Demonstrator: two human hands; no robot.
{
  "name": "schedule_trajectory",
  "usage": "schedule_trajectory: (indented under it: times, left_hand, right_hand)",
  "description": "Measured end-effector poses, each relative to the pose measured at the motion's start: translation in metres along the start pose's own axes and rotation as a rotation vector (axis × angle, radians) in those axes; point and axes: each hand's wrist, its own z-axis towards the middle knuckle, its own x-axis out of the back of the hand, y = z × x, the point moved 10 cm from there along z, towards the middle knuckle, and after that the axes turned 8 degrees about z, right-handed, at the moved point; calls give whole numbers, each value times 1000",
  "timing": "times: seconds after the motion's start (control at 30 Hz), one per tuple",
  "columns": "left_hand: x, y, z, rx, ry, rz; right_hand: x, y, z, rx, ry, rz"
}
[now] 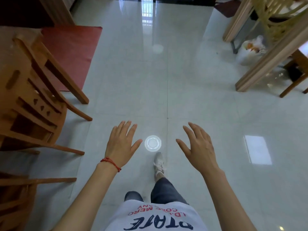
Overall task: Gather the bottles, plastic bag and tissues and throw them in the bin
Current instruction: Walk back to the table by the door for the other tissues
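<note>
My left hand [122, 144] and my right hand [199, 146] are held out in front of me over the glossy tiled floor, palms down, fingers spread, with nothing in either. A white plastic bag [250, 51] stuffed with rubbish, some of it orange, sits on the floor at the far right, partly behind a pale wooden table leg [266, 60]. No bottles or tissues show in this view. No bin is clearly visible either.
Wooden chairs [33, 100] crowd the left side, with a red mat [70, 54] behind them. The table and a dark chair leg [293, 84] stand at the right. A round ceiling-light reflection [153, 142] shines on the floor between my hands. My shoe [159, 162] steps forward.
</note>
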Motion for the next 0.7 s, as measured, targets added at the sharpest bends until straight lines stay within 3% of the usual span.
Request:
schedule_trajectory:
  times: [0.7]
  left_hand:
    - [65,-81,369,74,21,7]
  right_hand:
    - [1,29,404,100,-33,7]
